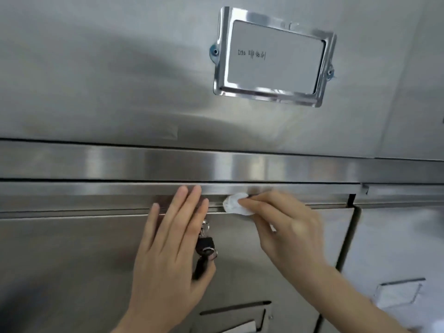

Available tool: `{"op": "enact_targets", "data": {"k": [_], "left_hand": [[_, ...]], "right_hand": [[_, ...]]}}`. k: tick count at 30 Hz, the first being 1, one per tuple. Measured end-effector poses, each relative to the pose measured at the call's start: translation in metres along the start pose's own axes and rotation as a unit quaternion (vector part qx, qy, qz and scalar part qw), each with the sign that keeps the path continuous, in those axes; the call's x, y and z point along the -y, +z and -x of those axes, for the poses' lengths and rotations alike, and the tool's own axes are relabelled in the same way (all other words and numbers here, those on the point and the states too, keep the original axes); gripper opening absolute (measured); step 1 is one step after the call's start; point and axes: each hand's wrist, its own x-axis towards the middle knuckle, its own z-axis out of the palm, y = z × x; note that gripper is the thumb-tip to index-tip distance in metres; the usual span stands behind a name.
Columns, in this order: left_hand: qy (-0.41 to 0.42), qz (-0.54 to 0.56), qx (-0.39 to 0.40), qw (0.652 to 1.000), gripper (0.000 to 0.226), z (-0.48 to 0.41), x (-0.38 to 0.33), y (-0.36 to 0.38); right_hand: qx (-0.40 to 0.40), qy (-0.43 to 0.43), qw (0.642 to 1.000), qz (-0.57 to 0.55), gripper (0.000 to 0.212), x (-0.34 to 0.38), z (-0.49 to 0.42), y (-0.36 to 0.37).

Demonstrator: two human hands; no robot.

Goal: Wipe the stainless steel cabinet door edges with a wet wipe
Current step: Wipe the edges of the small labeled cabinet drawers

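Far left: lower cabinet door (60, 260), brushed stainless, w/ its top edge (96, 203) running as a stepped strip across the frame. Above that, a horiz. steel rail (144, 162) sits btw this door and the upper door (96, 80).

Left hand (168, 248) lies flat on the lower door, palm to the metal. Fingers are straight, slightly spread, w/ nothing held; the fingertips (189, 193) reach up onto the top edge strip. The thumb points right, by the keys.

Keys (204, 246) hang from a lock just below the edge strip: silver ring on top, black-headed key under it. The bottom part is behind the thumb; can't tell if they touch.

Below, near the bottom of frame, a label holder (240, 313) on the same door, partly cut off.

Wet wipe (236, 204): white, bunched into a small wad, pressed against the top edge strip just right of the left fingertips, not touching them.

Up top, a shiny label frame (274, 58) on the upper door, riveted both sides, w/ a white card; the writing is too blurred to read.

Right hand (288, 227) comes in from lower right, fingers curled and pinching the wipe at their tips.

Far right: neighbouring door (396, 236) past a dark vertical gap, w/ its own blurred label holder (398, 292).
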Motion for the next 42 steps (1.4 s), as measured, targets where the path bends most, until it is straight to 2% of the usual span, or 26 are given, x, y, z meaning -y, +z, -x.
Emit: {"op": "enact_targets", "data": {"k": [2, 4, 7, 10, 13, 16, 19, 23, 26, 31, 33, 38, 40, 42], "left_hand": [[-0.007, -0.001, -0.005, 1.0, 0.065, 0.001, 0.002, 0.004], [0.0, 0.002, -0.007, 1.0, 0.067, 0.002, 0.004, 0.007], [0.008, 0.0, -0.013, 1.0, 0.068, 0.004, 0.005, 0.01], [0.011, -0.01, -0.035, 0.999, 0.066, 0.002, 0.006, 0.012], [0.011, -0.008, -0.042, 0.999, 0.066, 0.003, 0.006, 0.014], [-0.002, 0.026, -0.032, 0.999, 0.063, 0.0, 0.003, 0.014], [-0.012, 0.045, -0.023, 0.999, 0.059, -0.002, 0.001, 0.011], [0.007, 0.013, -0.004, 1.0, 0.061, 0.002, 0.005, 0.009], [0.012, -0.001, 0.003, 1.0, 0.064, 0.001, 0.005, 0.006], [0.018, -0.017, 0.006, 1.0, 0.066, 0.002, 0.007, 0.006], [0.023, -0.022, 0.003, 0.999, 0.066, 0.003, 0.009, 0.006], [0.038, -0.027, 0.021, 0.999, 0.069, 0.002, 0.012, 0.002], [0.042, -0.038, 0.037, 0.998, 0.071, 0.003, 0.013, 0.0], [0.04, -0.04, 0.054, 0.997, 0.073, 0.004, 0.01, -0.003]], "right_hand": [[-0.003, 0.029, 1.0, 0.011, 0.02, -0.014, 0.007, -0.008], [-0.029, 0.076, 0.994, 0.08, 0.019, -0.044, 0.021, -0.029], [-0.076, 0.179, 0.966, 0.168, 0.025, -0.085, 0.038, -0.059], [-0.112, 0.222, 0.953, 0.173, 0.025, -0.081, 0.038, -0.053], [-0.095, 0.148, 0.978, 0.11, 0.025, -0.051, 0.033, -0.026], [-0.029, 0.074, 0.995, 0.053, 0.023, -0.056, 0.028, -0.031], [-0.043, 0.114, 0.985, 0.119, 0.022, -0.089, 0.034, -0.061], [-0.126, 0.209, 0.959, 0.143, 0.024, -0.087, 0.042, -0.056], [-0.131, 0.164, 0.974, 0.079, 0.023, -0.055, 0.037, -0.027], [-0.066, 0.084, 0.994, -0.003, 0.025, -0.016, 0.021, -0.003], [-0.072, 0.098, 0.992, 0.024, 0.024, -0.029, 0.026, -0.013], [-0.139, 0.235, 0.956, 0.108, 0.028, -0.069, 0.039, -0.043], [-0.136, 0.228, 0.96, 0.088, 0.026, -0.061, 0.037, -0.037], [-0.109, 0.18, 0.976, 0.062, 0.022, -0.044, 0.032, -0.027]]}}
